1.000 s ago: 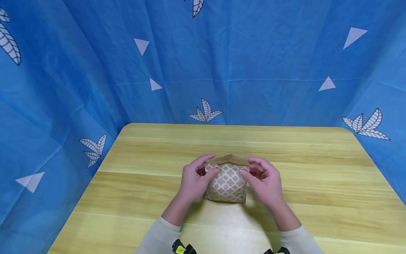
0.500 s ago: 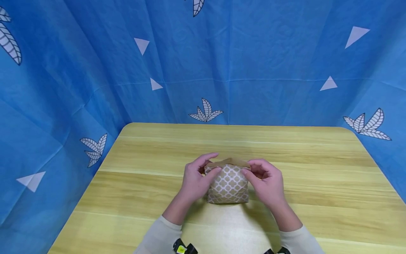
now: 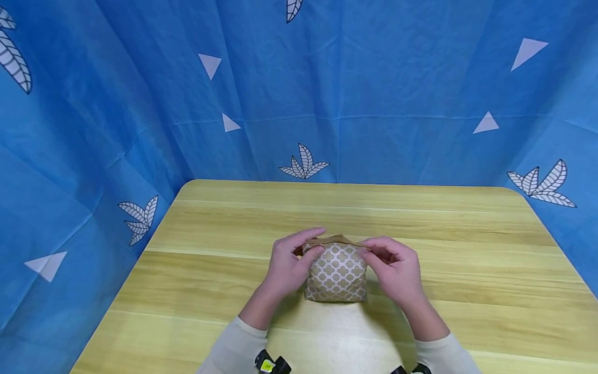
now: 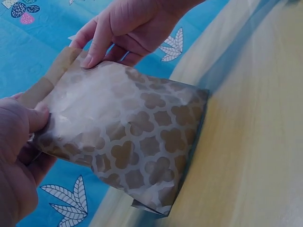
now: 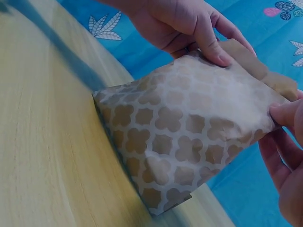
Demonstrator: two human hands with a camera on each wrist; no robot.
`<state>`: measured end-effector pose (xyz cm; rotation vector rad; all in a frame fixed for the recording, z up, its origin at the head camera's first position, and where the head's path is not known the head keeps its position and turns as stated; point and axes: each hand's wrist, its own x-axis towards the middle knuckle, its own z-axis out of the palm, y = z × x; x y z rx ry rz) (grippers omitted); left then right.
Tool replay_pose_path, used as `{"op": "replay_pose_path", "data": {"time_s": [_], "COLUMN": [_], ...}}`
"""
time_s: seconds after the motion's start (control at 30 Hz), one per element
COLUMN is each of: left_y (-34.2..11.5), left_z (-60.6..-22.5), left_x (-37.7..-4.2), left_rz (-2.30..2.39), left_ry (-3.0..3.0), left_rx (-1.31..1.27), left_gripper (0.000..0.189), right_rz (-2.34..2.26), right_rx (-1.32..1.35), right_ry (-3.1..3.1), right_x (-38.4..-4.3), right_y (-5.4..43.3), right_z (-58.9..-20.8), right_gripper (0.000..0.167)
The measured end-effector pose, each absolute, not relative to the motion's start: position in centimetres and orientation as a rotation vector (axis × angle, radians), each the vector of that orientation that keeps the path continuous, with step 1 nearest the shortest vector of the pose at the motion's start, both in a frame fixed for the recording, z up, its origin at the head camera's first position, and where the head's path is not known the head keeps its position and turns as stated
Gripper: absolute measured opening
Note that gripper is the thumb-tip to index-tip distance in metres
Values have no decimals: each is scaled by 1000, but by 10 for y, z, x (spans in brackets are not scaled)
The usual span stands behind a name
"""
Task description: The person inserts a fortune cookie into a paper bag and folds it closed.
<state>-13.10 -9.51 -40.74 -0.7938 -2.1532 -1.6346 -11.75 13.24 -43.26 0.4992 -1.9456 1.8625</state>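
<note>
A brown paper bag (image 3: pixel 337 272) with a white lattice pattern stands on the table between both hands. Along its top runs a plain brown strip of paper (image 4: pixel 40 90), narrow in the head view. My left hand (image 3: pixel 288 265) pinches the top left corner, thumb on the patterned front and fingers behind. At the top right corner my right hand (image 3: pixel 397 267) pinches the paper the same way, its thumb (image 5: pixel 284 113) on the front. Most of the fingers behind the bag are hidden, as is whatever the bag may contain.
The wood-grain table (image 3: pixel 196 291) extends around the bag on every side. A blue curtain (image 3: pixel 397 93) with leaf and triangle prints hangs behind and at the left. Black wrist devices (image 3: pixel 272 362) sit at the light sleeves.
The plain brown strip at the bag's top has narrowed, tipping down toward the patterned front. Both hands keep their pinch on the corners, having shifted slightly to the right.
</note>
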Motion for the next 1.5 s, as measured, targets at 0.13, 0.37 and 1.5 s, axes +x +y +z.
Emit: {"op": "replay_pose_path", "data": {"time_s": [0.13,0.37,1.5], "left_y": [-96,-91,-84], "left_z": [-418,-400,-413], "left_x": [-138,-129,-134], "left_rz": [-1592,-1631,-1681], "left_ry": [-2152,-2195,-2244], "left_rx": [-841,-806,-715], "left_gripper": [24,23,26], "right_rz": [1896,1832,1749], "right_rx": [610,628,455], "right_ry": [-1915,-1974,-2051], "right_x": [-119,-119,-122], "right_y": [135,134,114], "right_z": [-434,-435,-427], "right_gripper": [23,23,34]}}
